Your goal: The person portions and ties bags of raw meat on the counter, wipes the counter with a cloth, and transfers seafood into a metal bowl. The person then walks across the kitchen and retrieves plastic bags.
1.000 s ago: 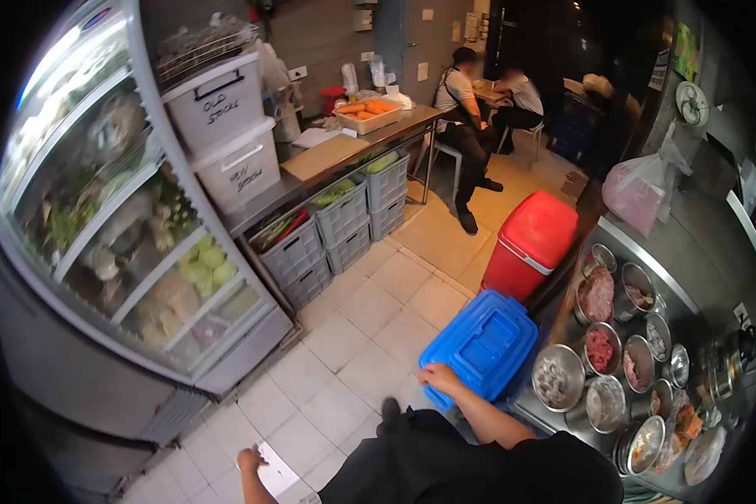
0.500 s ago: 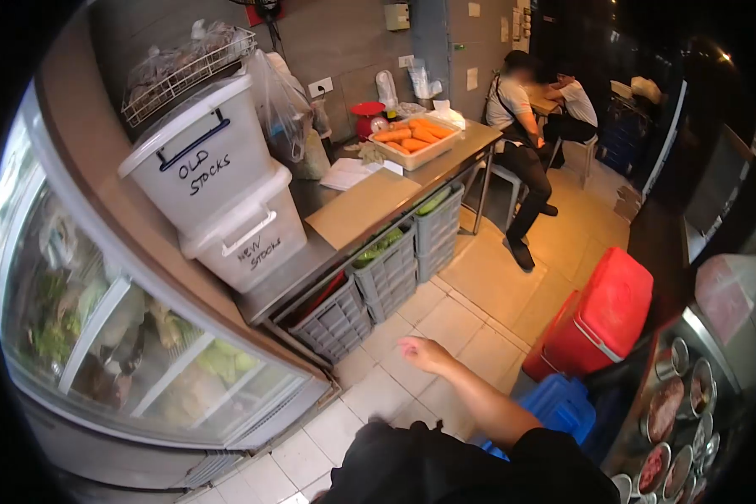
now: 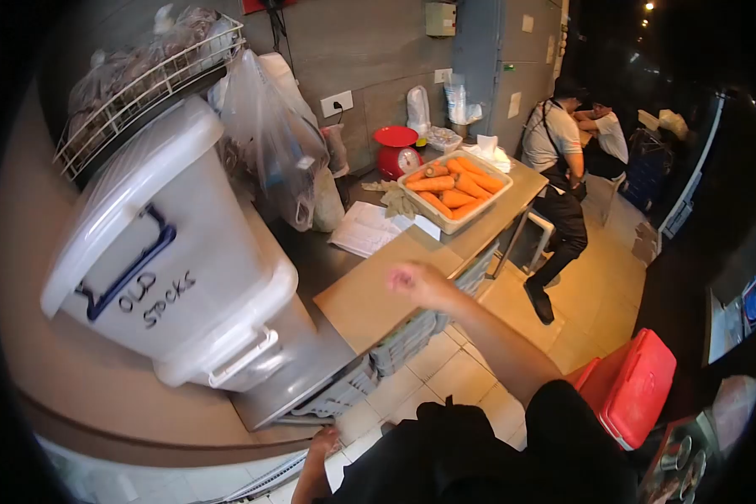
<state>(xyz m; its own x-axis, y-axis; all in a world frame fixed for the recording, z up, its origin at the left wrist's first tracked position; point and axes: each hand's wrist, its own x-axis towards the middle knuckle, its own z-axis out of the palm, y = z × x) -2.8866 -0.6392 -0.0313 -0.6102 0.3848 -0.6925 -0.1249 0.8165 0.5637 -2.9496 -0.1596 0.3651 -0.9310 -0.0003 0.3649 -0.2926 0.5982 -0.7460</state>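
Note:
My right hand (image 3: 422,286) is over the brown board (image 3: 370,290) on the counter, loosely curled and a little blurred, with nothing visible in it. I cannot tell whether it touches the board. Low by the counter's near corner is my left hand (image 3: 324,439), its fingers mostly hidden. Beyond the board stands a cream tub of carrots (image 3: 504,186). Papers (image 3: 365,228) and a crumpled cloth (image 3: 397,202) lie beside it. To the left, a white bin marked OLD STOCKS (image 3: 164,260) rests on another white bin (image 3: 256,336).
A red scale (image 3: 397,155) stands behind the carrots. Plastic bags (image 3: 269,134) hang near the wall, and a wire basket (image 3: 155,92) sits atop the bins. Grey crates (image 3: 407,340) are under the counter. A red cooler (image 3: 638,386) is at right; two people (image 3: 554,139) sit further back.
The view has moved closer to the counter and bins. My right hand has gone from above the floor tiles to over the board. My left hand has come into view.

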